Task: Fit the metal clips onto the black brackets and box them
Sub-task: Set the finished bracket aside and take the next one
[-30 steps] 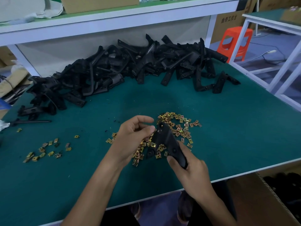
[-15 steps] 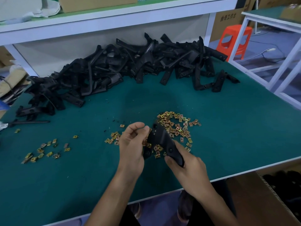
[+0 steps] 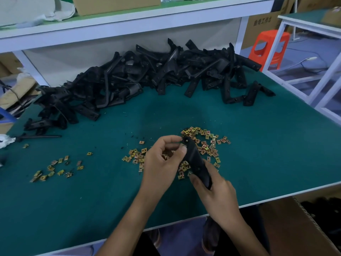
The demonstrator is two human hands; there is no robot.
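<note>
My right hand [image 3: 218,193] grips the bracket [image 3: 196,159] by its lower end, fingers wrapped round it and thumb laid along its near side. The bracket is off the table [image 3: 267,148], slanting up and away over the near-left part of the clip heap [image 3: 207,143]. Its top end, with a small hole in it, reaches the heap's left rim.

My left hand [image 3: 162,164] comes in from the heap's left with fingers curled. Thumb and forefinger are pinched on the bracket's top end, the thumbnail turned toward me. Whether a clip sits under those fingertips I cannot tell.

The heap itself is loose brass-coloured squares lying flat on the green table, running under both hands and out past them to the right. A thinner spill trails from its left side.

Well to the left of the heap lies a smaller scatter [image 3: 53,169] of the same clips. Farther left and a little beyond it, a thin black rod [image 3: 38,136] lies flat.

Behind the heap, along the back of the table, the bracket pile [image 3: 147,80] stretches in a long tangled bank from far left to right.

Nearer than the heap and to its right, below the table's edge, stands an open carton [image 3: 287,228]. Far beyond the heap to the right, an orange stool [image 3: 267,47] stands on the floor.
</note>
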